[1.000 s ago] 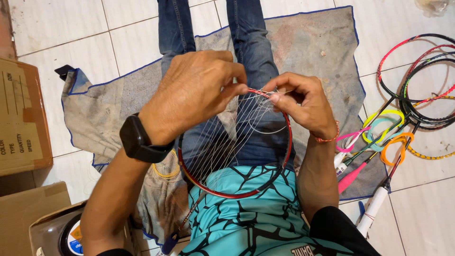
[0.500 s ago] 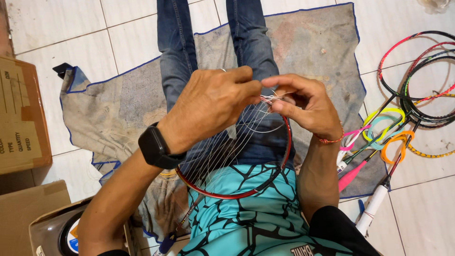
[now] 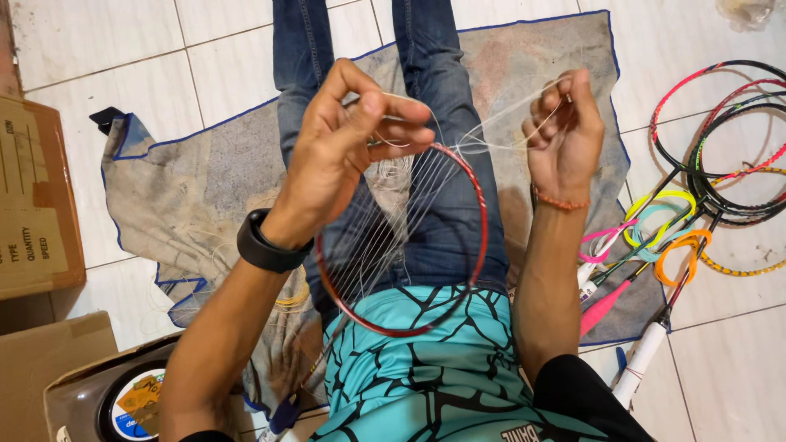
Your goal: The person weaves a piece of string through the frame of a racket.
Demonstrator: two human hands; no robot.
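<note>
Item: red oval racket frame with partly strung thin white strings (image 3: 479,214), resting over the lap of a seated person in blue jeans (image 3: 426,98) and a teal black-veined shirt (image 3: 426,368). Long axis runs from the lap up and away toward the knees, head end farthest from the body.

Left hand (image 3: 344,155): raised at the upper rim of the frame, fingers (image 3: 401,110) curled nearly closed, pinching a length of the loose white string (image 3: 499,131) just above the rim. A black band watch (image 3: 266,244) on the wrist.

Right hand (image 3: 565,131): raised to the right of the frame top and apart from the rim, fingers closed on the same string, which runs taut from the rim up and rightward to it. A thin orange bracelet (image 3: 558,200) on the wrist.

Relation: the string leaves the frame top between both hands; the left hand is nearer the rim.

Surroundings: worn grey cloth with blue edging (image 3: 180,172) on white floor tiles (image 3: 98,33); a heap of unstrung coloured racket frames (image 3: 720,147) to the right; brown cardboard boxes (image 3: 33,205) to the left.
</note>
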